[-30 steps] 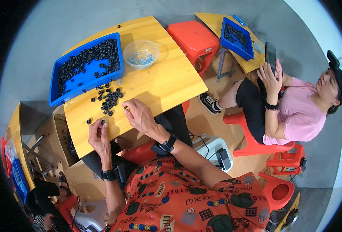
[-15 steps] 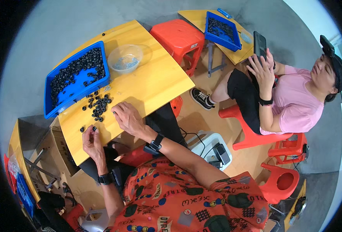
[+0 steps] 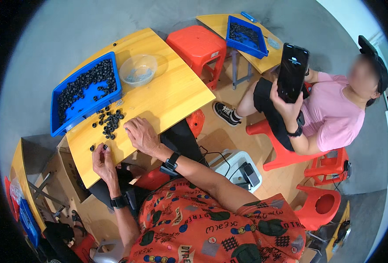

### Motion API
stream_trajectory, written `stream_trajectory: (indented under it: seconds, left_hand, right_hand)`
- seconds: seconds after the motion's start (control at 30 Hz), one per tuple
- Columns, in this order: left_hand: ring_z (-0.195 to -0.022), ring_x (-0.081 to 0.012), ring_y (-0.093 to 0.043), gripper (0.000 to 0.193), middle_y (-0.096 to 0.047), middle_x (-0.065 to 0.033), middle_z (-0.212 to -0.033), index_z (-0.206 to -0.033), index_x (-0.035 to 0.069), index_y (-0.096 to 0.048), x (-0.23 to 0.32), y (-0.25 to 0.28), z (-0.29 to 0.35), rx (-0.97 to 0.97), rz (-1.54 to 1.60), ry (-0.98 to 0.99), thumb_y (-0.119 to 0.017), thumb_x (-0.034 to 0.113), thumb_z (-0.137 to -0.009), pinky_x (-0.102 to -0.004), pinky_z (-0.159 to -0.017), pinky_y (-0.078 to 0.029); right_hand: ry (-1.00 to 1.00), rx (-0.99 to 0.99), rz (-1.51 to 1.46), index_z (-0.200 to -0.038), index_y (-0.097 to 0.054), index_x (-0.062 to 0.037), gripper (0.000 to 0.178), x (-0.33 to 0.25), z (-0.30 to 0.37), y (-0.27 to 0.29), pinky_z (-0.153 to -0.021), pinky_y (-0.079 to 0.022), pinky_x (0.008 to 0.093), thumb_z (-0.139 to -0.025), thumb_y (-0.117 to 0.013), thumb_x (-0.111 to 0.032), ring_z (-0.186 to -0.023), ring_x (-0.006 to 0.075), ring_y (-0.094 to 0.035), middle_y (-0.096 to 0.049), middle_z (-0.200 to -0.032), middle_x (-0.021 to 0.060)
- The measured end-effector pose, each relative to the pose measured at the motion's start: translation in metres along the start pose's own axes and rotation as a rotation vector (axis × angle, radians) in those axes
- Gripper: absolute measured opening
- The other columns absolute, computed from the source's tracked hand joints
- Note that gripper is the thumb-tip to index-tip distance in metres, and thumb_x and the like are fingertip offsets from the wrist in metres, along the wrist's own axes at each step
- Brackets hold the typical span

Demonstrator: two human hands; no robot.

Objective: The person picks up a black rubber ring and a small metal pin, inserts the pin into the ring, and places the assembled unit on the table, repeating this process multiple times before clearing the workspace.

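On the near edge of the yellow table (image 3: 167, 94), the left hand (image 3: 102, 160) pinches a small black ring (image 3: 105, 147) between fingertips, much as half a second ago, while the right hand (image 3: 142, 135) has stayed flat beside the loose pile of black rings (image 3: 108, 120), fingers lightly curled and holding nothing that shows. Little has shifted, so the sorting seems to be at the same small step. One stray ring (image 3: 92, 148) lies just left of the left hand. Farther off stand a blue tray of rings (image 3: 85, 90) and a clear plastic bowl (image 3: 138, 70). To the right, a red stool (image 3: 197, 44) and a seated person holding a phone (image 3: 292, 72) sit well apart; nothing blocks the hands.
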State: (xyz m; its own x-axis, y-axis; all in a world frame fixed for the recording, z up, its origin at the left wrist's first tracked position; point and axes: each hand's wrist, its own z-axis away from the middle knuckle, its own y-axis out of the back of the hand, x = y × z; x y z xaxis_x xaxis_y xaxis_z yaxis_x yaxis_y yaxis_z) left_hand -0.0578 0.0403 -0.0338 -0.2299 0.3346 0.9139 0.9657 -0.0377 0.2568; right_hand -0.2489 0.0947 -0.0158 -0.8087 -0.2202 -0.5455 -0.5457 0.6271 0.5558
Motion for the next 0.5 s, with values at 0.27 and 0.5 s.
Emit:
stream_trajectory:
  seconds: [0.27, 0.5]
  left_hand:
    - [-0.08, -0.0138, -0.057, 0.028, -0.06, -0.0062, -0.097, -0.117, -0.001, -0.066, -0.004, -0.004, -0.005, 0.006, -0.208, -0.113, -0.068, 0.002, -0.09, -0.0256, -0.074, -0.048]
    - [-0.105, -0.0213, -0.058, 0.047, -0.061, -0.0114, -0.118, -0.131, 0.0, -0.057, 0.089, -0.022, 0.013, -0.046, 0.0, -0.163, -0.071, 0.014, -0.089, -0.0369, -0.089, -0.049]
  right_hand:
    - [-0.028, -0.073, 0.07, -0.109, -0.059, -0.0046, 0.023, 0.003, -0.001, 0.006, -0.087, -0.044, 0.0436, -0.087, -0.062, -0.009, -0.098, 0.0306, -0.056, -0.062, -0.1, 0.0115]
    - [-0.033, 0.011, 0.023, -0.127, -0.054, -0.0028, 0.038, 0.01, 0.001, -0.009, -0.095, -0.044, 0.0441, -0.09, -0.058, -0.013, -0.106, 0.0336, -0.055, -0.058, -0.114, 0.0173]
